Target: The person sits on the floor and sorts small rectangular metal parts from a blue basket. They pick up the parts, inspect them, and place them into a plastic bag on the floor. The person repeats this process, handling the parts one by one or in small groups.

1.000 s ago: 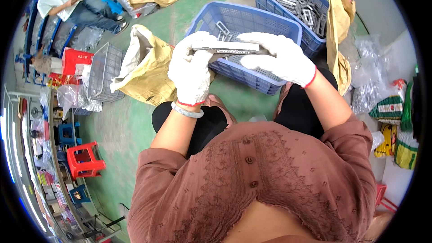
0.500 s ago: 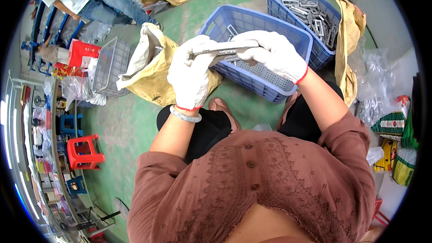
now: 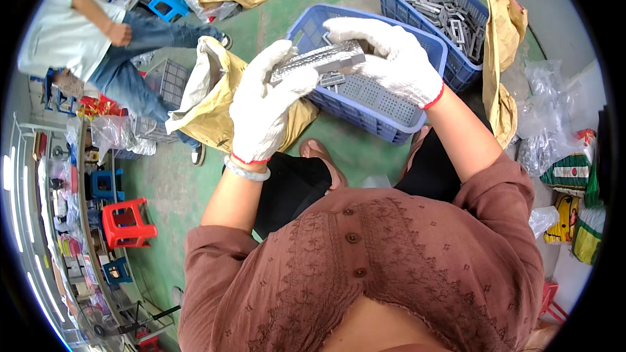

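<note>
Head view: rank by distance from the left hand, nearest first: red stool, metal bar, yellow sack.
1. Metal bar: in the left hand itself, reaching toward the right.
2. Yellow sack: just past that hand, to its left.
3. Red stool: well off to the left, lower in the picture, on the floor.

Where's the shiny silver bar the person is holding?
In the head view, the silver bar is above centre, held between the left hand and right hand, with the nearer blue basket behind it.
</note>
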Demonstrator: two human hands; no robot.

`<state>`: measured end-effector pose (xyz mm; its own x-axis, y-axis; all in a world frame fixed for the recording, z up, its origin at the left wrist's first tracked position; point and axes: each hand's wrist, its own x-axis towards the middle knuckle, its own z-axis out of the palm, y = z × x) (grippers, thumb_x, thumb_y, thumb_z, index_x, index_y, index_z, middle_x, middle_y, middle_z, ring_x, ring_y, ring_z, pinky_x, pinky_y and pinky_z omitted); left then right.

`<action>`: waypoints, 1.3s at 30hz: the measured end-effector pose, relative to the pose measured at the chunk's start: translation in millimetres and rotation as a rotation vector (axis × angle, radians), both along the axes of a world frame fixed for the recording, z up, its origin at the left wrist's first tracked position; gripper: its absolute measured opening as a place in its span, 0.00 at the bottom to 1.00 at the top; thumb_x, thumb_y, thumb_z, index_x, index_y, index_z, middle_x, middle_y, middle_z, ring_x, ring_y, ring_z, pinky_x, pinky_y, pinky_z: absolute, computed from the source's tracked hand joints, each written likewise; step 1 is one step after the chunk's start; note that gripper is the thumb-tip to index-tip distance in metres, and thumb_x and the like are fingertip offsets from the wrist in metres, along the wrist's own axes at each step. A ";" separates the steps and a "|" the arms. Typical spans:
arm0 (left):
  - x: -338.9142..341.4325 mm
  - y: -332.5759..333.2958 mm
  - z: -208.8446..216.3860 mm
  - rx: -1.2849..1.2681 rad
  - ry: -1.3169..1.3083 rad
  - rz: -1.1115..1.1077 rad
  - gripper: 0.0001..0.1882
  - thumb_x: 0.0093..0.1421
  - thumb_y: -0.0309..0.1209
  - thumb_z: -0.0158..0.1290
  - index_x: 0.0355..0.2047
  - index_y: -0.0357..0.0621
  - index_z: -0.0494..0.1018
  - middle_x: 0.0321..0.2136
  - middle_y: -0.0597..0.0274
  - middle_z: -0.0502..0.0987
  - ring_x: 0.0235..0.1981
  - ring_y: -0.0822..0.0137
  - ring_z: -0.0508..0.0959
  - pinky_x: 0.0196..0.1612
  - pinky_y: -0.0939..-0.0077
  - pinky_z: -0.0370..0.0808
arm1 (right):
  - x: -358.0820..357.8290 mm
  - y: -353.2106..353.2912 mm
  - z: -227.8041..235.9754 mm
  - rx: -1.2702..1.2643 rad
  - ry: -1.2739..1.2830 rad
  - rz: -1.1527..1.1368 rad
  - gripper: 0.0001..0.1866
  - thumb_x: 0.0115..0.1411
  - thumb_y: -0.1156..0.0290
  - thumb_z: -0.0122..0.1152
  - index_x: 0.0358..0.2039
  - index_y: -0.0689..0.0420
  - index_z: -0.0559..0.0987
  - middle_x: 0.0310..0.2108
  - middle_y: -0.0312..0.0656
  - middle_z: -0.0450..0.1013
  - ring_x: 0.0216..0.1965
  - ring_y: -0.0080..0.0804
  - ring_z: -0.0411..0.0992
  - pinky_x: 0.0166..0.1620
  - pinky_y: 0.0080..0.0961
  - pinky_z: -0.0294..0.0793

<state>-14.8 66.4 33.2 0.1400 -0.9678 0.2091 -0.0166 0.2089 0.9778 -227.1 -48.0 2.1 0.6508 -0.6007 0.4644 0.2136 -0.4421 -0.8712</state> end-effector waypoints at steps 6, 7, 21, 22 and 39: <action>-12.5 -2.9 -3.9 -0.015 0.000 -0.008 0.25 0.60 0.20 0.56 0.58 0.31 0.66 0.52 0.51 0.73 0.50 0.63 0.77 0.53 0.70 0.76 | -5.5 2.3 -11.9 0.175 -0.162 0.053 0.36 0.60 0.75 0.63 0.68 0.57 0.62 0.58 0.49 0.69 0.54 0.32 0.71 0.51 0.30 0.77; -11.0 -4.0 -6.2 0.000 0.023 -0.017 0.25 0.61 0.20 0.55 0.58 0.30 0.66 0.52 0.51 0.73 0.50 0.62 0.77 0.53 0.69 0.76 | -5.9 2.2 -13.1 0.186 -0.178 0.053 0.35 0.60 0.75 0.63 0.67 0.57 0.62 0.58 0.49 0.69 0.53 0.32 0.72 0.51 0.30 0.78; -14.3 0.2 2.1 0.039 -0.099 -0.008 0.28 0.57 0.21 0.62 0.58 0.31 0.67 0.48 0.52 0.75 0.46 0.66 0.78 0.49 0.74 0.78 | -9.6 2.3 -22.5 0.323 -0.216 0.110 0.30 0.58 0.81 0.54 0.63 0.61 0.67 0.54 0.49 0.72 0.49 0.36 0.75 0.49 0.32 0.79; -13.1 -0.2 0.7 0.032 -0.083 -0.021 0.30 0.56 0.22 0.63 0.58 0.31 0.66 0.49 0.53 0.75 0.47 0.66 0.78 0.50 0.74 0.77 | -9.5 2.6 -23.8 0.315 -0.227 0.104 0.30 0.58 0.81 0.54 0.63 0.61 0.67 0.53 0.49 0.72 0.49 0.36 0.76 0.50 0.32 0.79; -9.5 8.2 -0.3 0.047 0.014 -0.027 0.22 0.64 0.23 0.55 0.57 0.30 0.67 0.47 0.53 0.77 0.43 0.65 0.80 0.46 0.71 0.81 | -4.1 7.0 -22.1 0.080 0.060 -0.142 0.20 0.61 0.72 0.57 0.54 0.59 0.77 0.43 0.42 0.79 0.41 0.24 0.78 0.46 0.25 0.79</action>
